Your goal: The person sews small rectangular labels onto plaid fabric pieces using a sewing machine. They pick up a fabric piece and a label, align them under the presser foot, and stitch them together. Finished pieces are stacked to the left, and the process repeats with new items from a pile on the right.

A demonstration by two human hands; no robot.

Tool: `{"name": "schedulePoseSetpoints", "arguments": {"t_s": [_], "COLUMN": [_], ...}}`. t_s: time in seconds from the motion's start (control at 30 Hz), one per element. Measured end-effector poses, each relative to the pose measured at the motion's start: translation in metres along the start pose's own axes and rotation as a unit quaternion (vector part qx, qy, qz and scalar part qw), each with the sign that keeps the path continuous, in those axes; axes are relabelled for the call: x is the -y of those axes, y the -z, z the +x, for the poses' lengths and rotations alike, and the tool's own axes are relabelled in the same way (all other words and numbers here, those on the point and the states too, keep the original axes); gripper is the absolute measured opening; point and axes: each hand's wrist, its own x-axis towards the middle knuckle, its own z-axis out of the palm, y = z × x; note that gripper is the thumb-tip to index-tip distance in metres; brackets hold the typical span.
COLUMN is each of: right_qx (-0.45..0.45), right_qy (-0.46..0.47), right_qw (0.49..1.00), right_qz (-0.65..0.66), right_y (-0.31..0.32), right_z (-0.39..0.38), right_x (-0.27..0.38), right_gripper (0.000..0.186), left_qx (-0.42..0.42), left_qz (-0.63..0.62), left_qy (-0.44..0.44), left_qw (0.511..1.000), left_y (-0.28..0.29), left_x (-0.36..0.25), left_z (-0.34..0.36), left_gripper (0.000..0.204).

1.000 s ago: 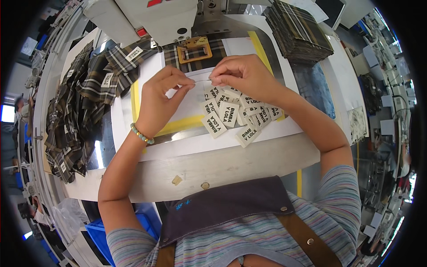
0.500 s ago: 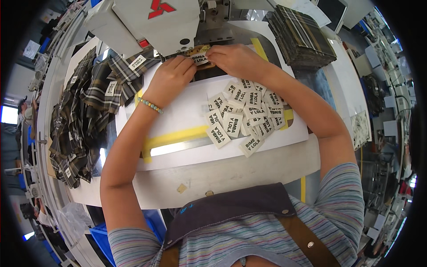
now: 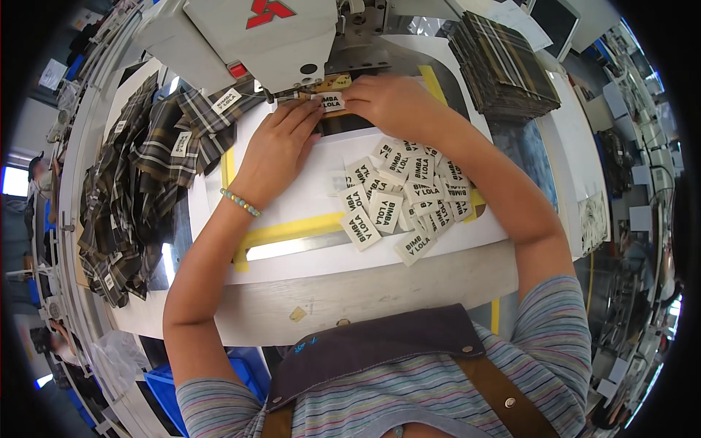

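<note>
A small white fabric label point(image 3: 332, 102) with dark print lies at the brass-coloured clamp of a white sewing machine point(image 3: 270, 44). My right hand point(image 3: 400, 108) has its fingers closed at the label's right edge. My left hand point(image 3: 281, 150) rests with fingers stretched out, their tips at the label's left edge and the thumb held apart below. Under the machine head the needle area is partly hidden by my fingers. Nearer to me, by my right forearm, a loose pile of similar labels point(image 3: 383, 210) is spread on a white sheet point(image 3: 292, 193).
Brown plaid fabric pieces point(image 3: 157, 150) with labels on them hang in a heap at the left. A stack of flat plaid pieces point(image 3: 504, 66) stands at the back right. Yellow tape point(image 3: 292, 228) crosses the work surface. A blue bin point(image 3: 252, 365) sits below the table edge.
My left hand's fingers have straightened and flattened, and its thumb has come away from the label, toward me. My right hand stays at the label's right edge. The view has shifted slightly.
</note>
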Motion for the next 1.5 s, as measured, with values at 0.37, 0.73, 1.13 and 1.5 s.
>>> {"name": "schedulePoseSetpoints", "arguments": {"t_s": [0.37, 0.73, 1.13, 1.5], "right_qx": [-0.006, 0.021, 0.010, -0.097], "right_qy": [-0.009, -0.030, -0.136, -0.107], "right_qw": [1.000, 0.999, 0.983, 0.976], "right_qz": [0.019, 0.003, 0.120, 0.160], "right_y": [-0.006, -0.006, -0.003, -0.015], "right_z": [-0.008, -0.002, -0.005, -0.007], "right_x": [0.002, 0.006, 0.002, -0.005], "right_gripper": [0.034, 0.033, 0.040, 0.039], "left_qx": [0.020, 0.046, 0.034, 0.053], "left_qz": [-0.120, -0.072, -0.041, 0.033], "left_qy": [0.070, 0.067, 0.069, 0.027], "left_qw": [0.990, 0.994, 0.996, 0.998], "left_y": [-0.001, 0.002, 0.005, 0.004], "left_x": [0.000, -0.001, -0.004, -0.005], "left_z": [-0.002, 0.001, -0.001, 0.002], "left_gripper": [0.045, 0.042, 0.050, 0.049]}}
